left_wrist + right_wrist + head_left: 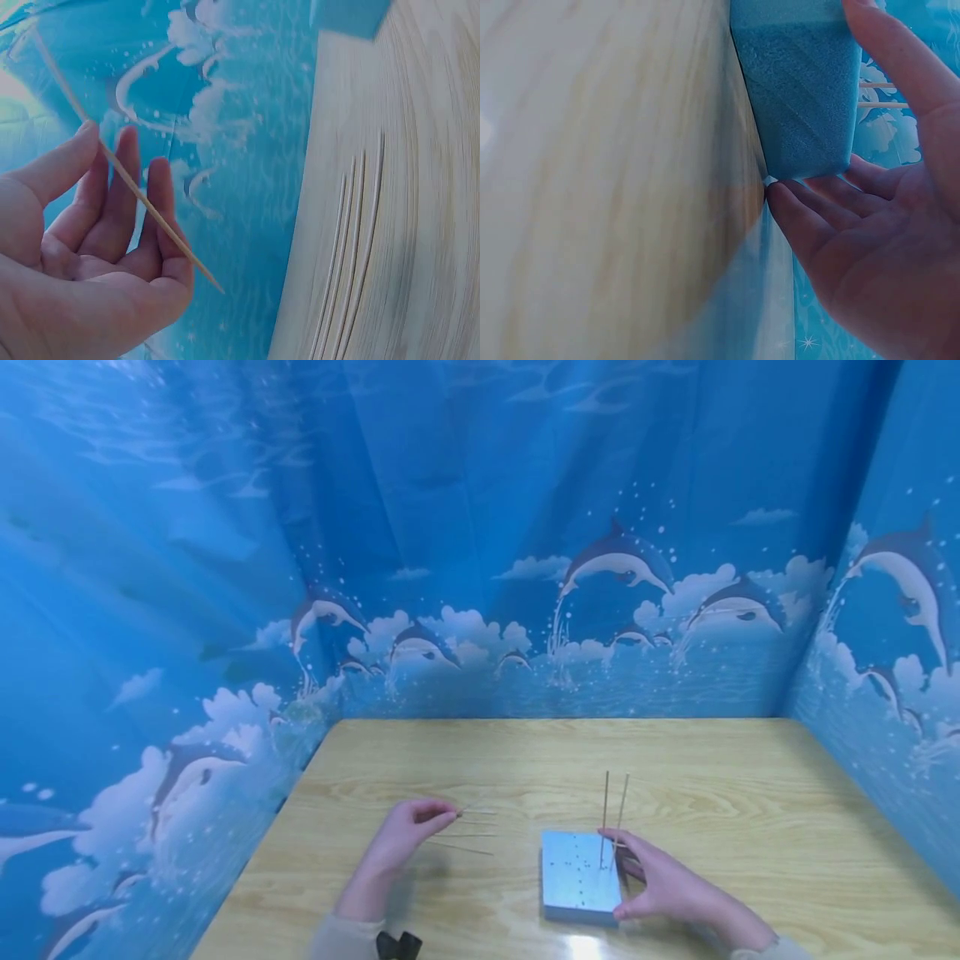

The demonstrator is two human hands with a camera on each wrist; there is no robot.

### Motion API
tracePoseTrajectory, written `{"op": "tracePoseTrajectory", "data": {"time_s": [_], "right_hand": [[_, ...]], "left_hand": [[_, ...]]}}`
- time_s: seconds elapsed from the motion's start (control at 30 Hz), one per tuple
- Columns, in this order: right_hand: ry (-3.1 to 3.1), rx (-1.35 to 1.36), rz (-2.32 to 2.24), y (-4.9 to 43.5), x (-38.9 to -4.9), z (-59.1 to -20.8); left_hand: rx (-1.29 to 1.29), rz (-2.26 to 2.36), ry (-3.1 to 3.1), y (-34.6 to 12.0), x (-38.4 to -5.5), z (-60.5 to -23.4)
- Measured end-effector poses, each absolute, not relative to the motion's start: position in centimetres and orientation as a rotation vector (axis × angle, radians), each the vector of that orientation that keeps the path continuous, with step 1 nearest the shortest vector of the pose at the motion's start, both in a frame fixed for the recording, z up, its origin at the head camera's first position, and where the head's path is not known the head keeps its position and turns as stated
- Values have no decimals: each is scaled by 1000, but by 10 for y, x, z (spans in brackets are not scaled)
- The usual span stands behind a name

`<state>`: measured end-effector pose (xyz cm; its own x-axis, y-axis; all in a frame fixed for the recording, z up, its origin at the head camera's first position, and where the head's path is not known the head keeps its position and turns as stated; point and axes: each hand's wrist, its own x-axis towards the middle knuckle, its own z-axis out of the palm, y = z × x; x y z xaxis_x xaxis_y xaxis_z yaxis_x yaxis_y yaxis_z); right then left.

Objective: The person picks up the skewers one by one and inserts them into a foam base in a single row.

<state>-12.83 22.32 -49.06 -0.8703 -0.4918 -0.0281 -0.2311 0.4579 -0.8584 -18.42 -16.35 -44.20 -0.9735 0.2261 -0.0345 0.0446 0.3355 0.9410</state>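
Observation:
My left hand (411, 831) is at the left of the table, pinching a thin wooden stick (146, 202) between thumb and fingers. One end of that stick is pointed in the left wrist view. Several similar sticks (373, 225) lie side by side on the table just beyond this hand. My right hand (656, 877) grips a blue foam block (562, 891) by its right side, thumb at the near corner and fingers toward the far one. Small holes dot the block's top. Two sticks, a darker one (604, 810) and a lighter one (623, 802), stand in it near its right edge.
A light wood-grain table (495, 752) carries everything. Blue curtains with printed dolphins (480, 527) enclose it at the back and both sides. A small black device (397, 946) shows at the left sleeve.

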Motion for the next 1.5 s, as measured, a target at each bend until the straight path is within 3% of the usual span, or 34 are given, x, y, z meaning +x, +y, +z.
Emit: {"op": "tracePoseTrajectory", "data": {"time_s": [1.0,1.5], "right_hand": [[2450,-617,-1396,228,-130,-490],[2418,-661,-1422,225,-129,-493]], "left_hand": [[348,2118,1721,-40,-170,-428],[280,2074,1796,-6,-159,-432]]}}
